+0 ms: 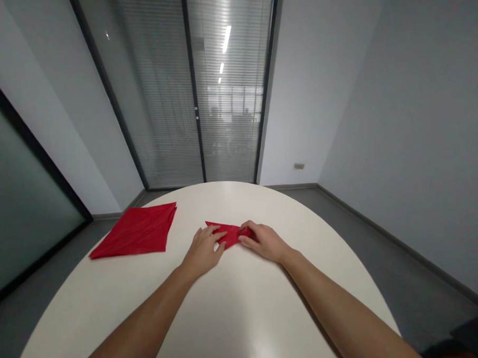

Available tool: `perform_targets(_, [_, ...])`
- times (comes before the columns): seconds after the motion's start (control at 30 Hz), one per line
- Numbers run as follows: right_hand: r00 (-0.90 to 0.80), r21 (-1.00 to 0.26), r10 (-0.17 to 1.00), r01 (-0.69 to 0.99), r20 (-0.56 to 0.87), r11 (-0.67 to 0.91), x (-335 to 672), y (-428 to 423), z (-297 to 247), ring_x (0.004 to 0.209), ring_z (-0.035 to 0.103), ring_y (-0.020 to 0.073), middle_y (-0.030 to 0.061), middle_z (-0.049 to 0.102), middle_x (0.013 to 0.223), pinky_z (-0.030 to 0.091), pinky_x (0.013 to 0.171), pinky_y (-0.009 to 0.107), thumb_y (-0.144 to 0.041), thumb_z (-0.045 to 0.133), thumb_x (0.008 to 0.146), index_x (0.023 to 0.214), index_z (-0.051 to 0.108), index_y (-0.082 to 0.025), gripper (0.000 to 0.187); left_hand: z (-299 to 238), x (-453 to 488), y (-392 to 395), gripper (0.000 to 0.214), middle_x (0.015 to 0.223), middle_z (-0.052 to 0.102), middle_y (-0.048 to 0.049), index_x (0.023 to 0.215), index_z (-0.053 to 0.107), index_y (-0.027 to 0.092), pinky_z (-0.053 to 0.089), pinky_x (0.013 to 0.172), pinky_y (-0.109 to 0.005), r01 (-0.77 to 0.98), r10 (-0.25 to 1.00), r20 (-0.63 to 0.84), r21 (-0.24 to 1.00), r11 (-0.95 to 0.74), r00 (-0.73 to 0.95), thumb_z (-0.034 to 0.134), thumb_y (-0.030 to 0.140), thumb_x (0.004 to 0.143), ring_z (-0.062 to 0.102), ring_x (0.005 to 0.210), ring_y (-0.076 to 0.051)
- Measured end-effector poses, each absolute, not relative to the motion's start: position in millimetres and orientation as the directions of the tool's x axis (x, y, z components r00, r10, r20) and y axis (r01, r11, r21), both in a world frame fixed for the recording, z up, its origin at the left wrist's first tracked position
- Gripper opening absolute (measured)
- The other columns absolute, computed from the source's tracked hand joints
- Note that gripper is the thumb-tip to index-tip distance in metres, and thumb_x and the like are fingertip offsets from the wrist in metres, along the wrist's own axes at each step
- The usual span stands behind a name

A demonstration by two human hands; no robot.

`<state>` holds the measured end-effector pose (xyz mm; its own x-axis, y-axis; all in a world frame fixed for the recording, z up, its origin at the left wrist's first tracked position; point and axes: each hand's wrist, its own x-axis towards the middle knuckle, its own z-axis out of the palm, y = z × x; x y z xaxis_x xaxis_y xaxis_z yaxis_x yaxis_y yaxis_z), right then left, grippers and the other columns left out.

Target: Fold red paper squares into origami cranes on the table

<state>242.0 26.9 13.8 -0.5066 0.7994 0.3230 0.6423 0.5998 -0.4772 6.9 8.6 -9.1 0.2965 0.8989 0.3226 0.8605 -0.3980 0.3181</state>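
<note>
A small red folded cloth (230,233), thin and narrow, lies on the white table between my two hands. My left hand (204,250) rests on its left part, fingers apart and stretched over it. At the cloth's right end, my right hand (262,240) has thumb and fingers closed around the edge, covering that end. A larger red cloth (138,231), folded flat in layers with a few creases, lies to the left, apart from both hands.
The white table (229,316) has a rounded far edge. Beyond it stand a glass partition (160,98) with blinds and grey-white walls (318,91). A wall socket (299,166) sits low at the back. Something dark shows at the lower right corner.
</note>
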Motion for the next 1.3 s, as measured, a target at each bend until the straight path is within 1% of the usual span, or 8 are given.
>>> perform_targets(0.2, [-0.427, -0.463, 0.836, 0.698, 0.344, 0.546, 242.6, 30.3, 9.8, 0.077, 0.066, 0.0207, 0.0051, 0.072, 0.088, 0.046, 0.071, 0.03, -0.039, 0.053, 0.099, 0.129, 0.053, -0.022, 0.035, -4.8, 9.2, 3.3, 0.035, 0.136, 0.063, -0.0088, 0.123, 0.069, 0.024, 0.031, 0.118, -0.053, 0.83, 0.875, 0.346, 0.327, -0.451, 0.339, 0.048, 0.033, 0.098, 0.055, 0.129, -0.026])
perform_targets(0.4, [-0.431, -0.472, 0.807, 0.658, 0.404, 0.587, 238.6, 29.0, 11.1, 0.102, 0.066, 0.0236, 0.0106, 0.066, 0.125, 0.049, 0.09, 0.037, -0.031, 0.054, 0.097, 0.141, 0.044, -0.022, 0.045, 0.6, 10.8, -1.2, 0.032, 0.132, 0.066, -0.0079, 0.121, 0.07, 0.023, 0.035, 0.116, -0.048, 0.793, 0.834, 0.373, 0.308, -0.526, 0.408, 0.054, 0.033, 0.095, 0.058, 0.124, -0.025])
perform_targets(0.53, [-0.458, -0.395, 0.758, 0.659, 0.465, 0.641, 235.5, 28.3, 11.6, 0.116, 0.06, 0.0256, 0.0117, 0.061, 0.132, 0.046, 0.101, 0.042, -0.026, 0.055, 0.096, 0.136, 0.049, -0.021, 0.041, 2.2, 11.8, -2.3, 0.03, 0.128, 0.068, -0.0086, 0.118, 0.07, 0.022, 0.038, 0.113, -0.046, 0.786, 0.821, 0.395, 0.302, -0.54, 0.412, 0.052, 0.032, 0.097, 0.06, 0.121, -0.025])
perform_targets(0.73, [-0.537, -0.311, 0.733, 0.673, 0.418, 0.671, 236.3, 29.6, 8.4, 0.123, 0.055, 0.0275, 0.0126, 0.057, 0.138, 0.043, 0.105, 0.046, -0.032, 0.057, 0.097, 0.121, 0.066, -0.021, 0.028, 2.3, 12.4, -2.2, 0.03, 0.134, 0.065, -0.0078, 0.121, 0.067, 0.023, 0.035, 0.114, -0.046, 0.782, 0.828, 0.374, 0.317, -0.537, 0.418, 0.058, 0.033, 0.094, 0.056, 0.126, -0.025])
perform_targets(0.87, [-0.583, -0.231, 0.7, 0.676, 0.413, 0.7, 232.6, 24.6, 13.5, 0.116, 0.055, 0.0272, 0.0111, 0.064, 0.124, 0.042, 0.102, 0.046, -0.034, 0.057, 0.098, 0.119, 0.07, -0.022, 0.028, -0.2, 11.3, -0.6, 0.038, 0.139, 0.062, -0.006, 0.131, 0.06, 0.027, 0.032, 0.116, -0.047, 0.748, 0.808, 0.378, 0.333, -0.574, 0.452, 0.058, 0.032, 0.094, 0.054, 0.129, -0.023])
perform_targets(1.03, [-0.606, -0.187, 0.698, 0.689, 0.382, 0.7, 219.2, 12.3, 19.3, 0.1, 0.058, 0.0243, 0.0101, 0.068, 0.106, 0.047, 0.09, 0.04, -0.029, 0.055, 0.098, 0.117, 0.071, -0.019, 0.026, -5.5, 10.1, 2.4, 0.035, 0.136, 0.064, -0.0074, 0.128, 0.062, 0.026, 0.034, 0.114, -0.051, 0.772, 0.824, 0.379, 0.328, -0.545, 0.421, 0.057, 0.031, 0.094, 0.056, 0.128, -0.026])
perform_targets(1.17, [-0.671, -0.228, 0.636, 0.598, 0.382, 0.768, 215.4, 9.4, 17.5, 0.112, 0.059, 0.025, 0.0126, 0.068, 0.12, 0.047, 0.101, 0.041, -0.03, 0.049, 0.102, 0.12, 0.069, -0.017, 0.03, -7.1, 10.5, 3.5, 0.041, 0.138, 0.062, -0.0099, 0.132, 0.059, 0.022, 0.037, 0.114, -0.05, 0.797, 0.844, 0.386, 0.333, -0.504, 0.372, 0.058, 0.026, 0.092, 0.055, 0.13, -0.027])
perform_targets(1.3, [-0.719, -0.295, 0.596, 0.519, 0.357, 0.802, 220.4, 12.0, 13.5, 0.135, 0.049, 0.026, 0.015, 0.057, 0.143, 0.039, 0.115, 0.043, -0.033, 0.044, 0.103, 0.135, 0.06, -0.014, 0.04, -6.4, 11.0, 3.5, 0.047, 0.143, 0.058, -0.0114, 0.138, 0.055, 0.02, 0.035, 0.115, -0.053, 0.803, 0.847, 0.379, 0.326, -0.499, 0.373, 0.057, 0.028, 0.092, 0.052, 0.134, -0.029])
